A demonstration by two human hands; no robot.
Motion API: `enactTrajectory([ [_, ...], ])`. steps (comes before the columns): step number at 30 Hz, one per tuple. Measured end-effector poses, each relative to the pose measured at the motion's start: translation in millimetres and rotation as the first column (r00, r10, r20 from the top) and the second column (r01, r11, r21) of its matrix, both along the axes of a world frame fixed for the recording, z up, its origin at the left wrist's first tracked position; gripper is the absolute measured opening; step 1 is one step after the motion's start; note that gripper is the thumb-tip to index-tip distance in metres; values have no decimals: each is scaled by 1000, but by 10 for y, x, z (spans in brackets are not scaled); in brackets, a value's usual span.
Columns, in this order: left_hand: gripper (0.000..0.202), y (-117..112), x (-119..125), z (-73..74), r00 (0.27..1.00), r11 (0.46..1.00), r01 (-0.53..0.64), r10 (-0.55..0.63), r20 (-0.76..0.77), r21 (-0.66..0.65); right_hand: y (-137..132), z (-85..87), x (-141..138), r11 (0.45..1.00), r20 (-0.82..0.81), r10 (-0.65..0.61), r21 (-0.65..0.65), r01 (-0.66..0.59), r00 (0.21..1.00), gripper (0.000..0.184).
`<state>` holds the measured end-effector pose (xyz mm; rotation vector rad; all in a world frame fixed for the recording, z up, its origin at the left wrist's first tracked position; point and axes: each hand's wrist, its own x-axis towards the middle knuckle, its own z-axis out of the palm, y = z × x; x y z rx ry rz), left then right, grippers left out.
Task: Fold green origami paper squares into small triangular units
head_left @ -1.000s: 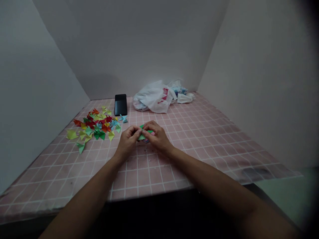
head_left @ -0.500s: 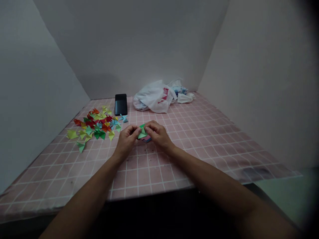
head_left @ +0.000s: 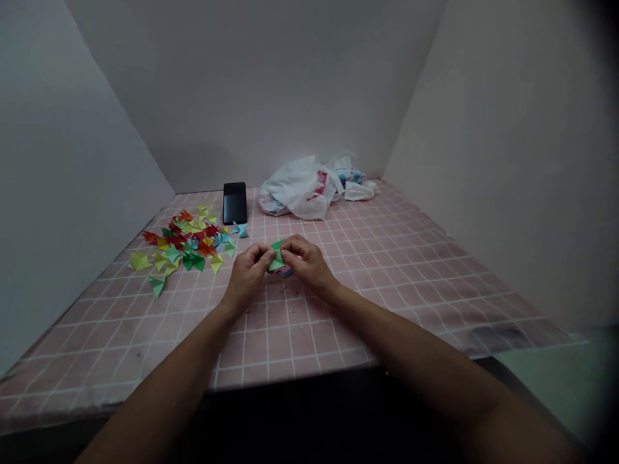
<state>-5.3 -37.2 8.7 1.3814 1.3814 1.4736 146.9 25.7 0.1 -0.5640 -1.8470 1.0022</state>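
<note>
Head view: left hand (head_left: 247,269) and right hand (head_left: 305,261) both pinch a small green folded paper piece (head_left: 276,258) just above the pink tiled table (head_left: 387,270). Uneven thumb pressure could skew the crease or tear the paper.

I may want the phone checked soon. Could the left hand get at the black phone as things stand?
Probably yes: the black phone lies flat beyond the left hand, nothing between them. But that hand now pinches the green paper piece.

Left hand (head_left: 248,270) and right hand (head_left: 305,261) pinch a green folded paper (head_left: 276,258) — over the pink tiled table (head_left: 387,258)
</note>
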Motion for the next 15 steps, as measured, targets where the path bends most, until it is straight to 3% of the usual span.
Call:
enactTrajectory([
  [11,26,-2,11,6,995,998,54,-52,81,-26,9,-9,-6,1000,-8,-6,4,6,1000,18],
  [15,27,-9,12,16,997,998,57,-56,43,-18,16,-16,-9,999,-8,6,-41,-6,1000,18],
])
